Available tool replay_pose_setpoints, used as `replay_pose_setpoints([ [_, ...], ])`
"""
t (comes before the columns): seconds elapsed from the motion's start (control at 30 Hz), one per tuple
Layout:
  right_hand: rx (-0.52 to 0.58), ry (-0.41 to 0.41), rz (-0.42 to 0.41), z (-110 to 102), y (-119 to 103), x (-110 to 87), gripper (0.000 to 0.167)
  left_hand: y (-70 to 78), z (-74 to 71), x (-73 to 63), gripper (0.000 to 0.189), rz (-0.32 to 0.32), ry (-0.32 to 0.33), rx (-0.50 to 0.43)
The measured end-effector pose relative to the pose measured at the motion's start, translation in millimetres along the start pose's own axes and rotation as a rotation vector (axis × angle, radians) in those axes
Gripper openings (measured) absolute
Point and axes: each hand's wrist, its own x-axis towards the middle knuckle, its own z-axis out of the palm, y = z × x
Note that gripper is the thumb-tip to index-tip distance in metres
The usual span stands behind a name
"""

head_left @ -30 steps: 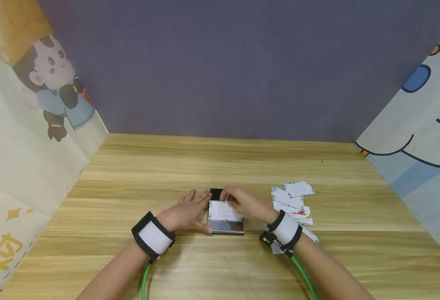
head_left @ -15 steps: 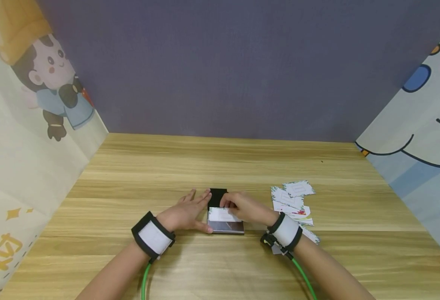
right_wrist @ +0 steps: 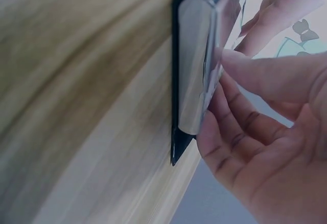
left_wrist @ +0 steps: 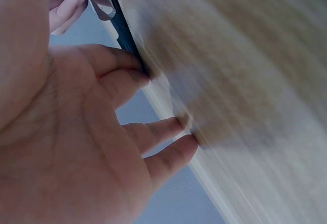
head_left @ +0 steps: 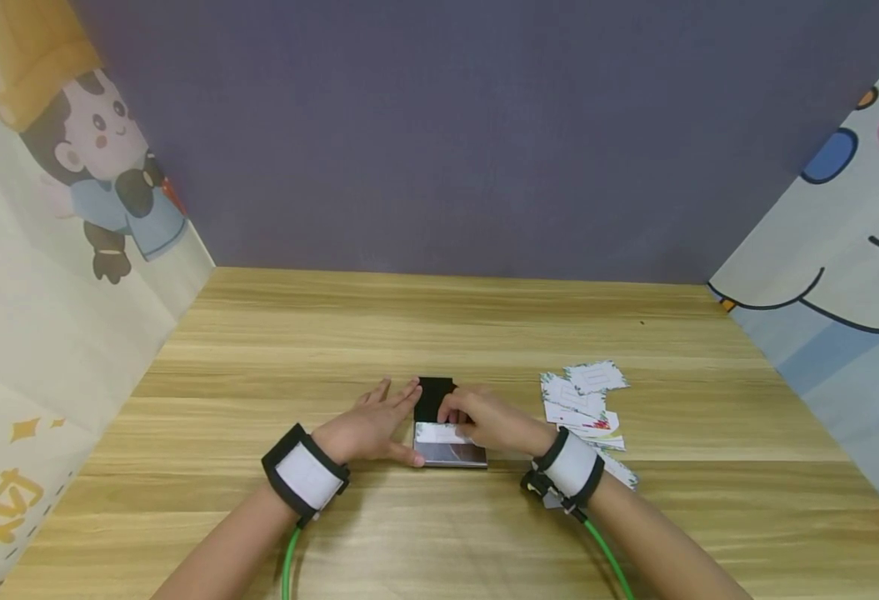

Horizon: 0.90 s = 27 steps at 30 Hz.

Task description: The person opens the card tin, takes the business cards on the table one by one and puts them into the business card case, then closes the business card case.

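A card case with a shiny metal pocket (head_left: 452, 455) and a black flap (head_left: 433, 398) lies unfolded on the table. A white business card (head_left: 435, 432) with leafy print stands partly in the pocket, only a strip of it showing. My right hand (head_left: 495, 423) pinches the card at its right side; in the right wrist view the thumb (right_wrist: 255, 73) lies along the front and the curled fingers are by the pocket's end. My left hand (head_left: 367, 429) rests beside the case with fingers spread, index fingertip at the flap's left edge and thumb at the pocket's lower left corner.
Several loose white cards (head_left: 577, 396) lie overlapping on the wooden table (head_left: 319, 333) to the right, some partly hidden under my right wrist strap (head_left: 570, 462). A dark panel (head_left: 454, 142) rises behind the table, with cartoon-printed walls at both sides.
The card has slid down toward me into the metal pocket, with less of it showing and more of the black flap uncovered. My right hand moved slightly with it; my left hand stayed put.
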Motion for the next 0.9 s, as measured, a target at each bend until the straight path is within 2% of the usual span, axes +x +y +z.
replay_pose_setpoints([
  [0.37,-0.019,-0.016,0.008,0.2,-1.4,-2.3,0.021,-0.6,0.2,-0.3,0.098,0.004,0.001,-0.003],
  [0.57,0.054,-0.021,0.05,-7.0,-0.9,-6.6,0.021,-1.0,1.0,0.6,0.098,0.0,-0.002,0.009],
  [0.77,0.093,0.041,0.052,-18.7,15.0,-17.5,0.023,-0.1,1.2,1.3,0.098,0.011,0.005,0.008],
  [0.9,0.073,0.077,0.115,-27.9,27.1,-29.3,0.024,0.8,0.9,0.5,0.098,0.014,0.003,0.004],
])
